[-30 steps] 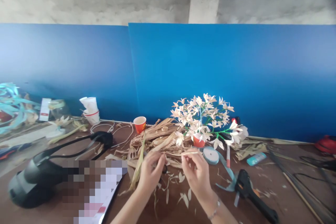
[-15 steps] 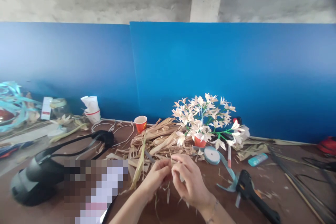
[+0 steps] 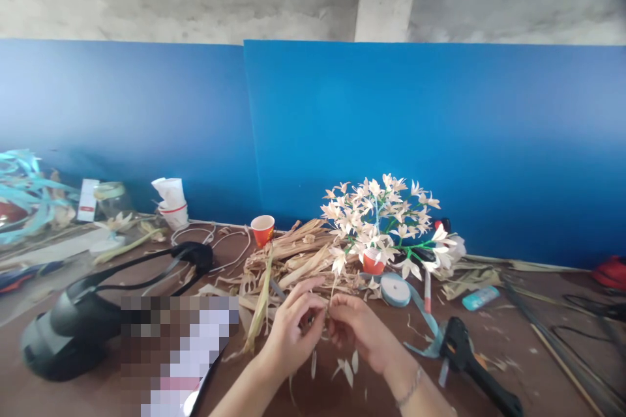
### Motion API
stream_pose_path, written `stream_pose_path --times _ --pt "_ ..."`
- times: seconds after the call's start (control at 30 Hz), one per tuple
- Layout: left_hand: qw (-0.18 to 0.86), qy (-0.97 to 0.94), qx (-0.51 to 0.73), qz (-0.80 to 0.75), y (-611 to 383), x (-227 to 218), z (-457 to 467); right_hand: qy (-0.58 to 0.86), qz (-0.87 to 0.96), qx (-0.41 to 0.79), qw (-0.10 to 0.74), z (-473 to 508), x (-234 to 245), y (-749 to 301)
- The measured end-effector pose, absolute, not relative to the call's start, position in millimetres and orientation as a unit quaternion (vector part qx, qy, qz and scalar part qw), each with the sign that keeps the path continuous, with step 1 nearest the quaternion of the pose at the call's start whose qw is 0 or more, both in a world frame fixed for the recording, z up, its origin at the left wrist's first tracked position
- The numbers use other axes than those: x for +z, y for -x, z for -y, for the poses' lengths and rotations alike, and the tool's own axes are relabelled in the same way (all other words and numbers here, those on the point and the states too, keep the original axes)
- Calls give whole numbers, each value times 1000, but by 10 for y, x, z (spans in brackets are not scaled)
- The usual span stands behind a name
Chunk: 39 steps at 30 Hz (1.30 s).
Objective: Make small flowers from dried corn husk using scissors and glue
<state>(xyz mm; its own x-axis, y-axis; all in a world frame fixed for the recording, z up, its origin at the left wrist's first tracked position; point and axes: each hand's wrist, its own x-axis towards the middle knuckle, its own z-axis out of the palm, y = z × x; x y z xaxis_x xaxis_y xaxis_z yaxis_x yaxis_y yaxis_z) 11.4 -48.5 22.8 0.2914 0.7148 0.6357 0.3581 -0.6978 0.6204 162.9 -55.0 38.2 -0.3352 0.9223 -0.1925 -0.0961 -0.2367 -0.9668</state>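
My left hand (image 3: pixel 296 332) and right hand (image 3: pixel 359 329) were held close together above the bench (image 3: pixel 508 345), just in front of a heap of dried husks (image 3: pixel 288 260). The fingers (image 3: pixel 306 294) of both hands were closed, with the thumbs and forefingers pinching a narrow husk strip (image 3: pixel 333 292) at the tips. The strip rose almost upright from the pinch toward the flowers, and its lower end was hidden behind the fingers. Pale husk scraps (image 3: pixel 347 371) lay on the bench directly below my right hand. Beyond the hands, a husk-flower bouquet (image 3: pixel 379 212) stood in a red paper cup (image 3: pixel 372 264), with the heap lying against its left side. A ribbon roll (image 3: pixel 395 290) lay just right of the strip, and its pale blue tail ran down beside a black glue gun (image 3: pixel 469 355). A second red cup (image 3: pixel 263 230) stood behind the heap, near a blue board (image 3: pixel 391 111). Farther left stood stacked white cups (image 3: pixel 173 214) and a glass jar (image 3: pixel 111 201), and a teal tube (image 3: pixel 480 298) lay toward the right of the bench.
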Motion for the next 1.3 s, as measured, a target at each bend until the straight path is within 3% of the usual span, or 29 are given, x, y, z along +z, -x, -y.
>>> stream_pose_path --times 0.1,0.23,0.4,0.67,0.77,1.03,1.3 --pt "231 -784 481 -318 -115 222 515 421 461 698 350 533 405 -1682" --pt "245 -781 480 -316 -146 193 483 450 511 648 342 511 379 -1726" --pt "207 -745 497 -393 -184 106 391 484 613 465 417 532 379 -1711" --pt "207 -740 480 -423 -171 38 356 501 718 258 409 594 414 -1646" --pt "238 -729 487 -418 -181 48 358 502 688 298 431 574 391 -1644" --pt "274 -760 484 -336 -158 132 352 459 430 659 413 485 338 -1686" --pt "250 -796 478 -273 -122 124 368 458 463 638 411 508 420 -1728"
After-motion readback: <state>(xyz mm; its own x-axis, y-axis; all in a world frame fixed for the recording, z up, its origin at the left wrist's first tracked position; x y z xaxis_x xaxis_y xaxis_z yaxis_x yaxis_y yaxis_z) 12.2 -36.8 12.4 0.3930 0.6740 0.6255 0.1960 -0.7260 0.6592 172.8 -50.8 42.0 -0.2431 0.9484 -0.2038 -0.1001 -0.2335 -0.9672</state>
